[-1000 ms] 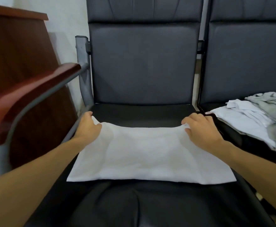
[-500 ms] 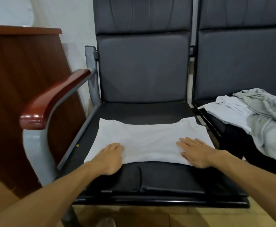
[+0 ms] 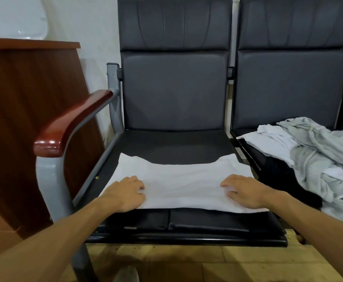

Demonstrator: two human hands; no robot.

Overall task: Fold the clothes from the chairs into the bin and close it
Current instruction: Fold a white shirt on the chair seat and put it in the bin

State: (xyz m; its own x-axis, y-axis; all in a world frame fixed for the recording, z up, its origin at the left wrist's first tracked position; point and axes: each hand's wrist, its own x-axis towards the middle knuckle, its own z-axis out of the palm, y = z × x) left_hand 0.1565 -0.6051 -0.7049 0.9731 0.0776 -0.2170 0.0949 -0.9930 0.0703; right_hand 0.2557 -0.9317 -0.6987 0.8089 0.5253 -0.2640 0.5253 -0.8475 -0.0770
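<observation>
Left of the left hand [image 3: 125, 193] stand a brown wooden cabinet [image 3: 24, 123] and the chair's red-brown armrest [image 3: 71, 123]. That hand lies palm down, fingers lightly bent, pressing the near left part of the folded white garment [image 3: 186, 180], which lies flat on the black chair seat [image 3: 174, 145]. The right hand [image 3: 245, 190] presses its near right part, fingers spread. Right of it, a heap of grey and white clothes [image 3: 319, 155] lies on the next chair [image 3: 288, 88].

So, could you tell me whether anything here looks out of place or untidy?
Only the heap of clothes on the right-hand chair: crumpled, unfolded, and drooping over the seat's front edge. The white garment on the left chair lies flat.
</observation>
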